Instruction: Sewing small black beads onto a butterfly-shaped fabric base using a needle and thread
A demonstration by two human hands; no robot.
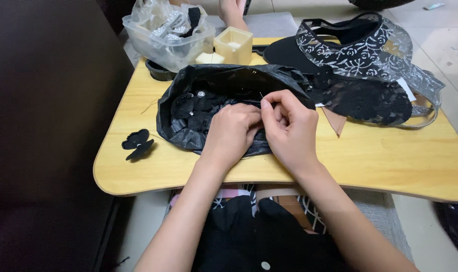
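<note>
Black cloth with a white button (265, 265) lies nearest, on the lap. Beyond it, on the wooden lap table (380, 161), the left hand (232, 132) curls shut over dark pieces at the near rim of the black plastic bag (224, 85); what it pinches is hidden. Touching it, the right hand (289, 128) pinches a thin needle (261, 95). A black fabric flower (137, 143) lies to the left. Farther off sit a lace sun visor (360, 55), a cream box (234, 44) and a clear bag (166, 32).

Before you on the table (380, 161) lies an open black plastic bag (224, 80), a crumpled clear plastic bag (163, 35) behind it at the far left edge.
</note>
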